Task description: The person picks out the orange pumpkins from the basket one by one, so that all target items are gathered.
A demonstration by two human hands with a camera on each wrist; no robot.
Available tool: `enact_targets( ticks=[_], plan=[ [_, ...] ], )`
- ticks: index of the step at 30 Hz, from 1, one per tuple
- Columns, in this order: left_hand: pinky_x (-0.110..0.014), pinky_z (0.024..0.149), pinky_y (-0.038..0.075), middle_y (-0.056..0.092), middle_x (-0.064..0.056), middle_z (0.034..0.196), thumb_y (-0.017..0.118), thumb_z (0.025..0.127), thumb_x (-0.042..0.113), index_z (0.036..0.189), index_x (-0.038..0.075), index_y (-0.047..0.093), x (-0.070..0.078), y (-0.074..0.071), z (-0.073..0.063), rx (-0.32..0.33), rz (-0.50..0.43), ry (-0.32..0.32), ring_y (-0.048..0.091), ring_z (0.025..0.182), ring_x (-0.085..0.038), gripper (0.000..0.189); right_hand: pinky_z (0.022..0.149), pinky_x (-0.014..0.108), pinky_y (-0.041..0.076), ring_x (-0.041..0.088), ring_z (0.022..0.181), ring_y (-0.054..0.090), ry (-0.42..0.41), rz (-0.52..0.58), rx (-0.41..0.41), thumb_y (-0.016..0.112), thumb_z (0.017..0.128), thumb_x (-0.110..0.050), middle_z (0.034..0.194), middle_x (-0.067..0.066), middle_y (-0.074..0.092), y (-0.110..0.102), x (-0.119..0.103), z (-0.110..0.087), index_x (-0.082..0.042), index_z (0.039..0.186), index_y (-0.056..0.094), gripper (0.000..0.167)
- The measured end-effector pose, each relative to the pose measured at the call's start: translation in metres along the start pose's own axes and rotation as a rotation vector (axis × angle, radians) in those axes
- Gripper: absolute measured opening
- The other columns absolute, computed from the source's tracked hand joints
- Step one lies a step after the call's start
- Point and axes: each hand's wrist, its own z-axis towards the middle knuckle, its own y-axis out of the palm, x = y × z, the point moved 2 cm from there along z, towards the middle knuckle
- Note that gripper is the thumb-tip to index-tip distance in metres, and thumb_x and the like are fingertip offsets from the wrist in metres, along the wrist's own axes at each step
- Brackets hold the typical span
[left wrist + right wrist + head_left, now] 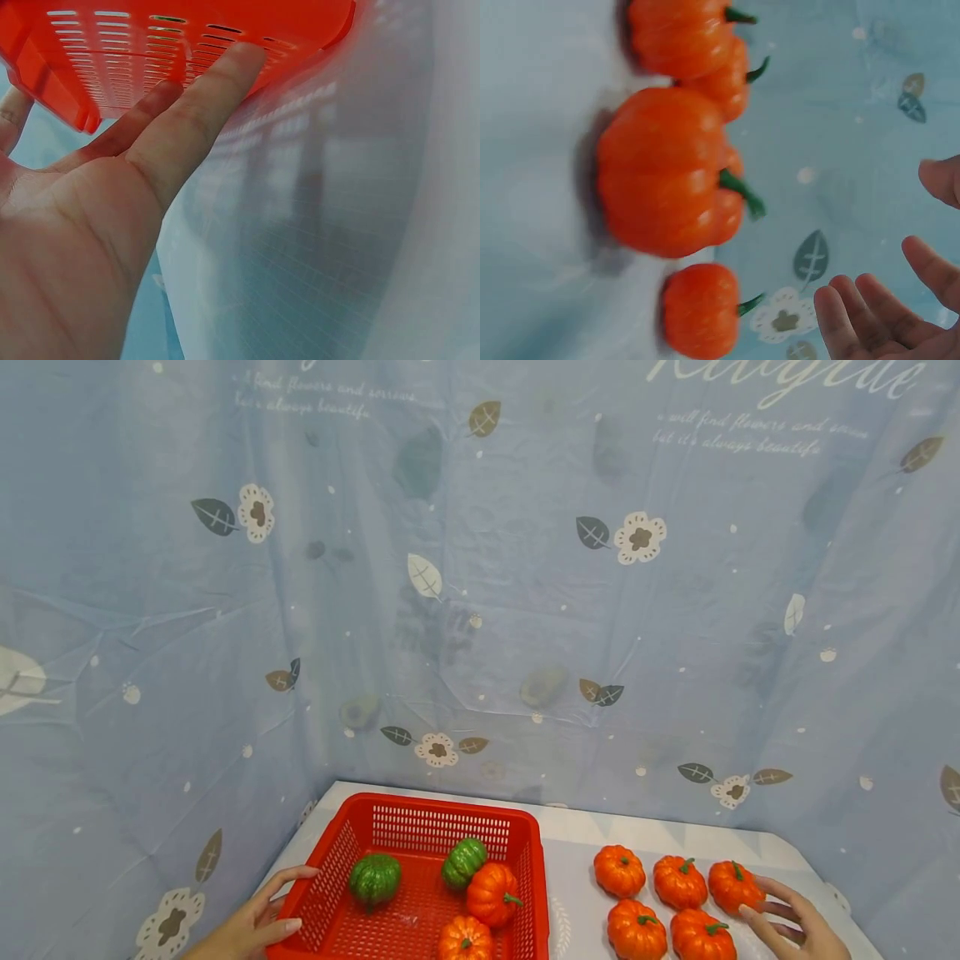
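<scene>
My left hand (258,921) is at the left side of a red plastic basket (542,893), its extended fingers (191,112) against the slotted wall. Inside the basket lie two green pumpkins, one (375,880) at the left and one (464,863) at the right. Two orange pumpkins, one (491,895) and a nearer one (466,939), sit in its right part. Over on the right, my right hand (798,922) has its fingers spread beside an orange pumpkin (733,888), with the fingertips right at its side. Nothing lies in the right palm in the right wrist view.
More orange pumpkins stand in two rows on the white table (577,831) right of the basket, among them a back-left one (619,871) and a front one (703,935). A blue patterned curtain (510,610) hangs behind the table and along its sides.
</scene>
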Motion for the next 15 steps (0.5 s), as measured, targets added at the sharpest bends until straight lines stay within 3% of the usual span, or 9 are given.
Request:
enact_targets(
  ticks=[4, 6, 8, 10, 15],
  plan=[
    [-0.066, 0.099, 0.046, 0.048, -0.014, 0.143, 0.032, 0.113, 0.009, 0.144, 0.046, 0.039, 0.001, 0.001, -0.001, 0.013, -0.010, -0.014, 0.056, 0.127, -0.046, 0.048, 0.083, 0.033, 0.060, 0.017, 0.106, 0.065, -0.113, -0.018, 0.050, 0.066, 0.095, -0.059, 0.151, 0.033, 0.041, -0.002, -0.027, -0.013, 0.005, 0.152, 0.035, 0.092],
    [-0.066, 0.099, 0.047, 0.048, -0.014, 0.142, 0.032, 0.113, 0.010, 0.143, 0.047, 0.039, 0.000, 0.001, -0.001, 0.019, -0.014, -0.023, 0.056, 0.126, -0.046, 0.048, 0.079, 0.029, 0.060, -0.003, 0.096, 0.061, -0.188, -0.033, 0.072, 0.066, 0.097, -0.056, 0.147, 0.031, 0.046, 0.000, -0.039, -0.019, 0.004, 0.151, 0.039, 0.085],
    [-0.066, 0.098, 0.047, 0.048, -0.014, 0.142, 0.033, 0.113, 0.010, 0.142, 0.047, 0.040, 0.000, 0.001, -0.002, 0.025, -0.015, -0.028, 0.057, 0.126, -0.046, 0.047, 0.075, 0.025, 0.059, -0.014, 0.090, 0.055, -0.249, -0.043, 0.084, 0.066, 0.098, -0.052, 0.143, 0.029, 0.052, 0.005, -0.051, -0.024, 0.001, 0.149, 0.043, 0.078],
    [-0.066, 0.098, 0.047, 0.048, -0.015, 0.142, 0.033, 0.113, 0.010, 0.143, 0.047, 0.040, 0.000, 0.001, -0.001, 0.029, -0.011, -0.028, 0.057, 0.126, -0.047, 0.047, 0.073, 0.023, 0.058, -0.013, 0.091, 0.056, -0.292, -0.037, 0.078, 0.067, 0.099, -0.049, 0.141, 0.026, 0.055, 0.009, -0.062, -0.028, -0.002, 0.149, 0.046, 0.072],
    [-0.066, 0.097, 0.048, 0.048, -0.016, 0.142, 0.033, 0.113, 0.010, 0.143, 0.046, 0.039, -0.001, 0.001, -0.001, 0.035, 0.009, -0.022, 0.057, 0.125, -0.046, 0.047, 0.077, 0.021, 0.056, 0.006, 0.101, 0.063, -0.373, -0.057, 0.048, 0.069, 0.098, -0.047, 0.136, 0.017, 0.059, 0.021, -0.089, -0.027, -0.008, 0.147, 0.049, 0.066]
  ],
)
